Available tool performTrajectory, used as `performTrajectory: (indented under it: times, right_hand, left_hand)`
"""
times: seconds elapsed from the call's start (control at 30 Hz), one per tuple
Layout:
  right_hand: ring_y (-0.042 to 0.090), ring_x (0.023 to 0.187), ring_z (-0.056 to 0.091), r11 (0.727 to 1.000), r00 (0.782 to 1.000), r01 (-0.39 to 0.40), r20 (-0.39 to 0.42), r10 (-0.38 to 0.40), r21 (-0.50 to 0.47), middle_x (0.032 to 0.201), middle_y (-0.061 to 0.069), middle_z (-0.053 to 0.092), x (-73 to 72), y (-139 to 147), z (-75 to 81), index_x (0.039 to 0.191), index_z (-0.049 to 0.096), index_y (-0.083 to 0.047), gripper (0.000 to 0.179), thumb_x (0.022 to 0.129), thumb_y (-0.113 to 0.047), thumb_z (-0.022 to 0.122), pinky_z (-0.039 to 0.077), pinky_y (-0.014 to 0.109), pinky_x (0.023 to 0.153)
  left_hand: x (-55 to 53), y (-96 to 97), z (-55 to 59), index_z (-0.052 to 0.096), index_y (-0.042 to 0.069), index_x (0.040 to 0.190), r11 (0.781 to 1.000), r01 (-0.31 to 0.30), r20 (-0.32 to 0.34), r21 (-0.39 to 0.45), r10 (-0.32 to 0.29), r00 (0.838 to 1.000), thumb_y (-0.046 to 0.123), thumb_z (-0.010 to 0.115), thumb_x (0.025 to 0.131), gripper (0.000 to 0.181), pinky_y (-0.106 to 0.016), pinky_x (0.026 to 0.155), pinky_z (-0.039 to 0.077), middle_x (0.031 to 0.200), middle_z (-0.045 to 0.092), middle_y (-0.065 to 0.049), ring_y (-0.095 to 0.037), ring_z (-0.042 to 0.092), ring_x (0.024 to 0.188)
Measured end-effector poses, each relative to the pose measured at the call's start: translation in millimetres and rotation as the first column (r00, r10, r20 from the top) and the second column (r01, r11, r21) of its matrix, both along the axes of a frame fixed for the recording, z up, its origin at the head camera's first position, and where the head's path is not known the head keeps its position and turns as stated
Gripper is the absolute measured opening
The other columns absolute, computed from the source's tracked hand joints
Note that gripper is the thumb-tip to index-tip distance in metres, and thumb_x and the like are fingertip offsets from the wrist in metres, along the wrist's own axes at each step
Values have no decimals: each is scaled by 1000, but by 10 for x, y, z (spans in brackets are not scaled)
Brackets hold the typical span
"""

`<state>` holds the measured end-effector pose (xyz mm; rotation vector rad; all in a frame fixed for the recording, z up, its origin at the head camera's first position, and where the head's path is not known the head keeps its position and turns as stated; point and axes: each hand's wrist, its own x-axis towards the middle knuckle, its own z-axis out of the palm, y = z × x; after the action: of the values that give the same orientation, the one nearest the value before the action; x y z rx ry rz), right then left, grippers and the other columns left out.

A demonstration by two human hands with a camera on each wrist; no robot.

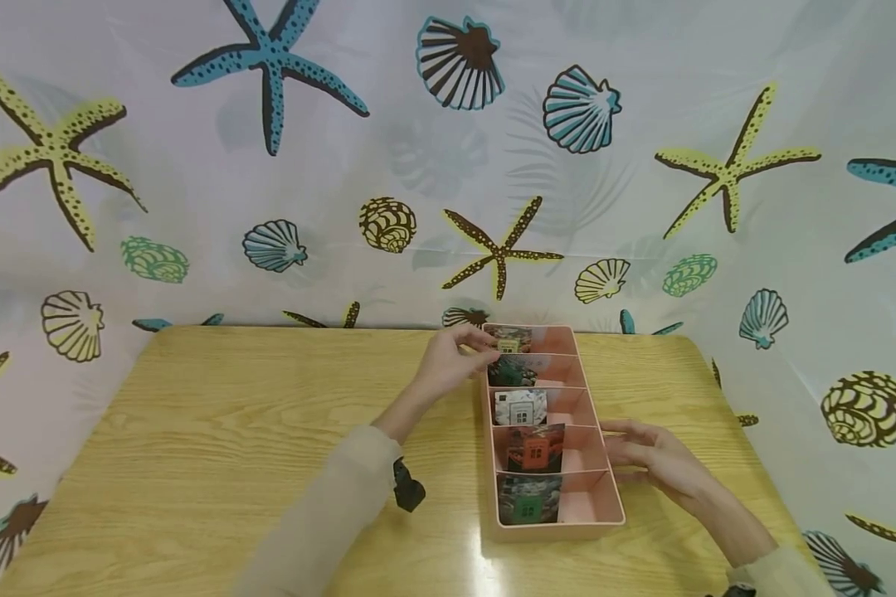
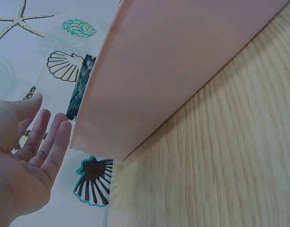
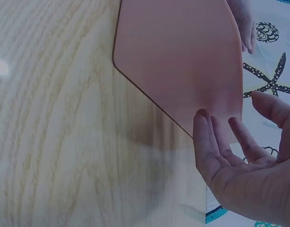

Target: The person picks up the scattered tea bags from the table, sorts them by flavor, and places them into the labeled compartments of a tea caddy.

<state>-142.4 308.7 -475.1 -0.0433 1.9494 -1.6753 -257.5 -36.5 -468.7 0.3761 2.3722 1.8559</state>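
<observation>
A long pink box (image 1: 560, 532) with several compartments stands on the table. Each compartment holds a packet along its left side: a dark one with a yellow-green label (image 1: 509, 342) at the back, a dark green one (image 1: 513, 372), a white one (image 1: 521, 407), a red-labelled one (image 1: 535, 448) and a green-labelled one (image 1: 529, 500) in front. My left hand (image 1: 451, 362) is at the box's back left rim, fingers loosely bent; in the left wrist view a dark packet (image 2: 81, 87) rises above the rim by its fingertips. Beside the right wall, my right hand (image 1: 660, 460) has relaxed fingers close against it.
The wood-grain table (image 1: 269, 414) extends left of the box, with a narrower strip on its right. A white curtain (image 1: 328, 182) printed with starfish and shells hangs behind the table and along its sides. Dark wrist straps (image 1: 407, 487) sit at the sleeves.
</observation>
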Motion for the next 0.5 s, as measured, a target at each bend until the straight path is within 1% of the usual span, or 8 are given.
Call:
performTrajectory:
  times: [0.07, 0.17, 0.23, 0.27, 0.33, 0.4, 0.43, 0.5]
  right_hand:
    - [15, 119, 72, 1000, 1000, 17, -22, -17, 19, 147, 11, 64, -8, 3, 23, 162, 33, 5, 67, 110, -28, 59, 61, 39, 102]
    - [13, 116, 72, 996, 995, 63, -75, -58, 65, 150, 18, 61, -25, 19, 65, 161, 35, 4, 67, 110, -31, 59, 61, 40, 102]
    - [11, 112, 73, 989, 987, 101, -135, -86, 109, 152, 23, 58, -24, 30, 96, 160, 38, 3, 65, 109, -32, 60, 62, 39, 99]
    - [11, 111, 73, 985, 980, 112, -177, -87, 134, 153, 26, 56, -22, 38, 112, 159, 40, 3, 64, 109, -31, 61, 62, 39, 98]
    - [12, 110, 73, 972, 961, 127, -267, -71, 196, 151, 30, 55, -6, 54, 146, 157, 44, 1, 60, 108, -30, 61, 63, 37, 94]
    - [15, 112, 72, 953, 934, 139, -354, -37, 269, 150, 30, 56, 15, 65, 186, 155, 48, -1, 57, 108, -30, 62, 63, 35, 92]
    - [19, 115, 71, 941, 919, 142, -394, -11, 306, 149, 29, 56, 26, 67, 206, 155, 49, -3, 55, 108, -29, 62, 62, 34, 91]
    - [28, 120, 69, 917, 893, 157, -450, 26, 366, 150, 26, 56, 43, 63, 255, 154, 50, -5, 55, 108, -31, 62, 61, 37, 93]
  left_hand:
    - [14, -74, 7, 73, 0, 122, 1000, -8, -8, -15, 8, 1000, 19, 77, 98, 31, -47, 79, 66, 112, 75, -17, -38, 77, 87]
    - [38, -178, 23, 75, 4, 120, 999, -27, -23, -39, 27, 999, 23, 77, 98, 29, -45, 76, 65, 110, 76, -16, -25, 75, 76]
    - [62, -248, 34, 75, 6, 119, 998, -35, -28, -56, 33, 999, 26, 77, 99, 28, -44, 75, 65, 109, 76, -15, -16, 73, 73]
    - [78, -283, 44, 76, 8, 118, 997, -37, -32, -69, 35, 999, 28, 77, 99, 28, -45, 75, 65, 109, 77, -14, -14, 73, 73]
    - [113, -351, 57, 76, 11, 117, 994, -42, -40, -103, 38, 998, 33, 76, 99, 28, -41, 71, 63, 109, 77, -12, -12, 72, 73]
    - [160, -421, 72, 76, 13, 117, 990, -45, -48, -135, 39, 998, 36, 76, 99, 29, -37, 68, 60, 110, 77, -10, -14, 72, 76]
    - [186, -457, 79, 76, 15, 117, 987, -51, -51, -152, 44, 998, 37, 76, 99, 28, -35, 68, 59, 110, 77, -9, -16, 72, 78]
    - [241, -536, 87, 76, 16, 116, 980, -58, -67, -189, 46, 997, 38, 75, 99, 27, -32, 71, 58, 111, 78, -7, -17, 71, 83]
